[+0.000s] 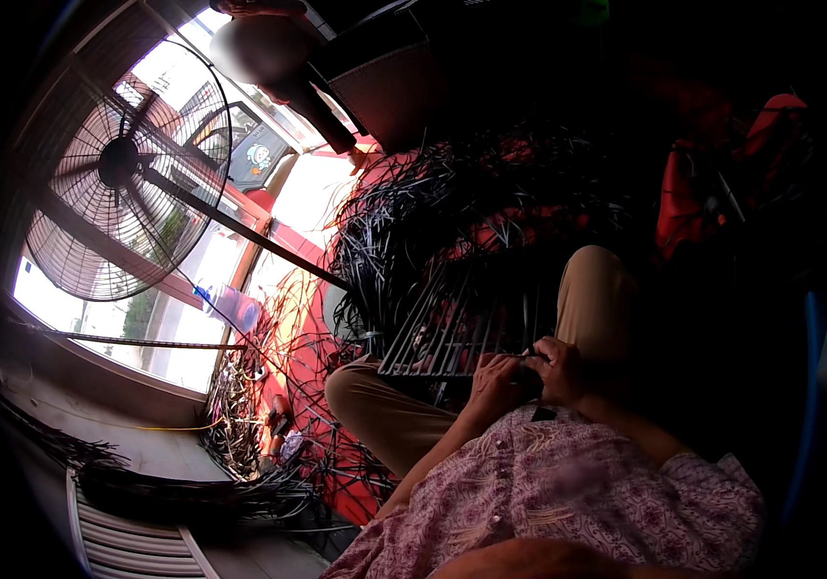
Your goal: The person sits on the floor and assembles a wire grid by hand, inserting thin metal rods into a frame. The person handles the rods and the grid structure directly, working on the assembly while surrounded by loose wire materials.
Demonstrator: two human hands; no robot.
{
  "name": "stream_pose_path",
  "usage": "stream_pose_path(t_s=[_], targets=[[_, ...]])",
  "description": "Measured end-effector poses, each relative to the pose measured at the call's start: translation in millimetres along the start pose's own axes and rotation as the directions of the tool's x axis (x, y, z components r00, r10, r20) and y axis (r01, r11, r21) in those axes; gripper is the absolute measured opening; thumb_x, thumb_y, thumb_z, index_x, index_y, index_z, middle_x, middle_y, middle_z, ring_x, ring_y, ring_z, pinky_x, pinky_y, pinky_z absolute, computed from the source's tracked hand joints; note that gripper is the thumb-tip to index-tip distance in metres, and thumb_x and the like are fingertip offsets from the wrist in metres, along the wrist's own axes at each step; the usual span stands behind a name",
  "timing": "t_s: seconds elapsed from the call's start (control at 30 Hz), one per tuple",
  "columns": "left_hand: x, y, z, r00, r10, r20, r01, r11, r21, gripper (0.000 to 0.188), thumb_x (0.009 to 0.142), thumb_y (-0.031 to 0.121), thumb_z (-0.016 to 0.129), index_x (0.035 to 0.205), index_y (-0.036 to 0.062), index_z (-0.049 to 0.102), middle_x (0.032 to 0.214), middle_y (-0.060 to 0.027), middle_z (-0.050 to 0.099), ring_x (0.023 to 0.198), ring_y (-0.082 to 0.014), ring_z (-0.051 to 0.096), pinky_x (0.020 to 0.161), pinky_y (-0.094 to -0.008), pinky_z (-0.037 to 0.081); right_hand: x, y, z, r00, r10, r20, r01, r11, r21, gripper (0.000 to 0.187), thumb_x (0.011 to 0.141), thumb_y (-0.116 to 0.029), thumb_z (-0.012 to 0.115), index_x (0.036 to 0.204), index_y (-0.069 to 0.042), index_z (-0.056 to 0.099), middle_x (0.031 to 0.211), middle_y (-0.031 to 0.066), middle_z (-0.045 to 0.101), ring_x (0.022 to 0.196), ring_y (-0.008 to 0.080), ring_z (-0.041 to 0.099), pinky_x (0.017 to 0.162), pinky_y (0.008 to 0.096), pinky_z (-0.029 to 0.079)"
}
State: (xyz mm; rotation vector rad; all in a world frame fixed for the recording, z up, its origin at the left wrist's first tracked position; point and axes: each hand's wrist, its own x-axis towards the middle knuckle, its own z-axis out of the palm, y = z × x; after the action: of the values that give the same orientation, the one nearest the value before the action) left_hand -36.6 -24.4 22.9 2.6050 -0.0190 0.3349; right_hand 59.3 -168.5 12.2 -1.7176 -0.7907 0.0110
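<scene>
Across my lap lies a slatted frame-like piece (433, 338), with several thin greyish strips running side by side away from me. At its near right corner my left hand (496, 382) is closed, its fingertips bent over the edge. Right beside it, my right hand (556, 367) pinches a small dark strip (530, 354), whose far end I cannot follow in the shadow. The hands are almost touching. What sits under the left fingers is hidden.
Loose black strips (384, 227) lie heaped ahead and scatter over the red floor (344, 497). A large fan (119, 162) stands left by bright windows. Another person (264, 53) is at the upper left. A clear plastic bottle (230, 304) and red chairs (679, 203) also show.
</scene>
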Motion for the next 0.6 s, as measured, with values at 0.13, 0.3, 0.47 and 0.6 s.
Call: stream_pose_path(t_s=[0.13,0.3,0.47,0.6], targets=[[-7,-10,6,0.998,0.017,-0.066,-0.015,0.999,0.038,0.036,0.072,0.026,0.078,0.098,0.0044,0.066,0.103,-0.0127,0.070,0.103,-0.0289,0.065,0.095,-0.0406,0.043,-3,0,2,0.997,0.049,0.056,-0.050,0.998,0.027,0.022,0.078,-0.009,0.077,0.081,0.002,0.059,0.075,0.0161,0.061,0.068,0.0300,0.063,0.060,0.0393,0.048],[-3,-19,8,0.990,0.124,-0.068,-0.119,0.990,0.077,0.032,0.065,0.021,0.077,0.094,0.0120,0.067,0.091,-0.0052,0.066,0.089,-0.0273,0.063,0.082,-0.0393,0.049,-2,-15,-4,0.994,0.088,0.072,-0.088,0.996,-0.003,0.017,0.079,-0.009,0.074,0.081,0.002,0.061,0.078,0.0160,0.064,0.071,0.0304,0.065,0.063,0.0387,0.050],[-2,-19,10,0.998,0.026,0.051,-0.031,0.995,0.100,0.035,0.072,0.030,0.076,0.091,0.0039,0.063,0.097,-0.0124,0.069,0.100,-0.0285,0.064,0.093,-0.0409,0.043,-1,-17,-2,0.993,0.099,0.062,-0.102,0.993,0.051,0.016,0.079,-0.009,0.072,0.080,0.003,0.061,0.079,0.0167,0.064,0.072,0.0307,0.066,0.062,0.0385,0.050],[-9,-19,12,0.998,0.047,-0.035,-0.045,0.998,0.041,0.031,0.073,0.029,0.075,0.089,0.0056,0.064,0.095,-0.0109,0.070,0.097,-0.0284,0.065,0.092,-0.0409,0.044,-3,-25,-6,0.974,0.199,0.111,-0.207,0.976,0.067,0.017,0.079,-0.010,0.072,0.081,0.003,0.062,0.078,0.0169,0.064,0.072,0.0302,0.066,0.062,0.0379,0.050]])
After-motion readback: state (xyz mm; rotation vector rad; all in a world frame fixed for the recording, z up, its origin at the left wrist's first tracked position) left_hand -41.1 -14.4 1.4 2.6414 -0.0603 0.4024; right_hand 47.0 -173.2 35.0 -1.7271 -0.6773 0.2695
